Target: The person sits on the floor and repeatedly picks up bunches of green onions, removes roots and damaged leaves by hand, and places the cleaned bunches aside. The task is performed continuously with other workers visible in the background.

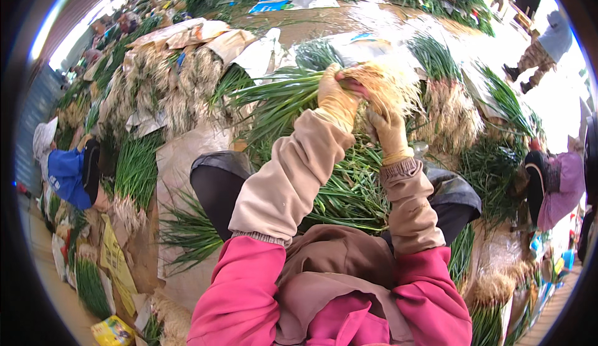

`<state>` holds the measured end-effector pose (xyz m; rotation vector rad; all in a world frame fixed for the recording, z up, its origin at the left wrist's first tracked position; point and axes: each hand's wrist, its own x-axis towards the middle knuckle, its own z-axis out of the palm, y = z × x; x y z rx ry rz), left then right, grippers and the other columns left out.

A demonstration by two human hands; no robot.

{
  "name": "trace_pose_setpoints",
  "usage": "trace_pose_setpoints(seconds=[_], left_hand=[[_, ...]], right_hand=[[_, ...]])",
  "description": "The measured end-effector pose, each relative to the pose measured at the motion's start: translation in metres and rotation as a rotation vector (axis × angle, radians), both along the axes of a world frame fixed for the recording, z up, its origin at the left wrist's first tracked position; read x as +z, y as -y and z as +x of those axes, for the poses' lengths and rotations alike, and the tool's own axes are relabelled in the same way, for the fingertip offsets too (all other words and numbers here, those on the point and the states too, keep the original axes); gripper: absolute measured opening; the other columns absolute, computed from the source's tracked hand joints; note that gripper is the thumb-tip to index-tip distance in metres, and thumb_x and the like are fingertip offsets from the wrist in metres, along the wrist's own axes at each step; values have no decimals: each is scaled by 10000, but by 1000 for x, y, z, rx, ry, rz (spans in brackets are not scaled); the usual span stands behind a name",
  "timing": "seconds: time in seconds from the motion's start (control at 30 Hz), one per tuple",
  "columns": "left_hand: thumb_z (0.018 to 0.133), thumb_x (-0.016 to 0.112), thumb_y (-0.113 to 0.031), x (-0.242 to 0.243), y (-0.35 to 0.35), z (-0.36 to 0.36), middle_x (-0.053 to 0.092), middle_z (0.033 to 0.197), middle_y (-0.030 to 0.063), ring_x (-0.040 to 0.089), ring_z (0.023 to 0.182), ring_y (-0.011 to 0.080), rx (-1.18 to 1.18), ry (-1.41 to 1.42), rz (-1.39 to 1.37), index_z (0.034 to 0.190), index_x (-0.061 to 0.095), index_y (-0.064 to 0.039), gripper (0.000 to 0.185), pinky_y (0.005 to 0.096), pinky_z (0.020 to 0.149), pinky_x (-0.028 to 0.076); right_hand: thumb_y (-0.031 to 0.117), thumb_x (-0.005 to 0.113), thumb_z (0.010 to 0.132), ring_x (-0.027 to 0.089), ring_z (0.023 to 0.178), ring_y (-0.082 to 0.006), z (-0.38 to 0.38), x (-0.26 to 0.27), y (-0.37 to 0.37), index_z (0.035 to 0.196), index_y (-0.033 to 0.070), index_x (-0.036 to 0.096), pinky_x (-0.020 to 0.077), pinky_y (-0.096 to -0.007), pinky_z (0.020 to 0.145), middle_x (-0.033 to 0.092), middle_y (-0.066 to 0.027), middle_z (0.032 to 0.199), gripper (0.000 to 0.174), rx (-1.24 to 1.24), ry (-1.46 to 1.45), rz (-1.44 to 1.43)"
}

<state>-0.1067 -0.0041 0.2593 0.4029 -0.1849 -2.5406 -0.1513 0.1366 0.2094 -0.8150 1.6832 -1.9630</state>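
My left hand [338, 94], in a pale yellow glove, grips a bunch of green onions [287, 94] before me. The long green leaves spread to the left. Their pale, stringy roots [390, 82] point right, past my fingers. Just below the roots is my right hand [388, 128], gloved alike, with its fingers curled. Whether it pinches anything is hidden by the roots and the glove. Between my knees lies a heap of loose green leaves [350, 191].
Rooted onion bundles [182, 84] lie in rows at the left, with another bundle [441, 89] at the right. A person in blue [70, 173] sits far left, and a person in purple [558, 187] sits right. Someone [544, 46] walks at the upper right.
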Motion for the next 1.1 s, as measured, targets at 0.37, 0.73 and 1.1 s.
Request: trace_pose_setpoints(seconds=[0.37, 0.73, 1.1], left_hand=[[833, 563, -231, 13, -30, 26, 501, 494, 1, 532, 443, 169, 35, -84, 125, 526, 430, -137, 347, 300, 428, 482], [815, 507, -179, -18, 33, 66, 547, 802, 68, 526, 734, 207, 342, 99, -1240, 823, 524, -47, 133, 351, 692, 446], [854, 489, -119, 26, 135, 249, 543, 1019, 102, 524, 925, 198, 241, -62, -645, 1019, 495, 7, 208, 324, 827, 433]], right_hand=[[71, 650, 740, 564, 723, -155, 13, -59, 63, 1108, 52, 515, 443, -275, 588, 592, -43, 930, 393, 240, 61, -136], [88, 588, 725, 595, 908, -312, 2, -143, 21, 938, 61, 641, 466, -370, 801, 625, -170, 962, 221, 434, -699, 1273], [280, 490, 820, 615, 852, -313, -13, -221, -9, 1092, 104, 542, 463, -426, 752, 644, -156, 885, 328, 218, -668, 1190]])
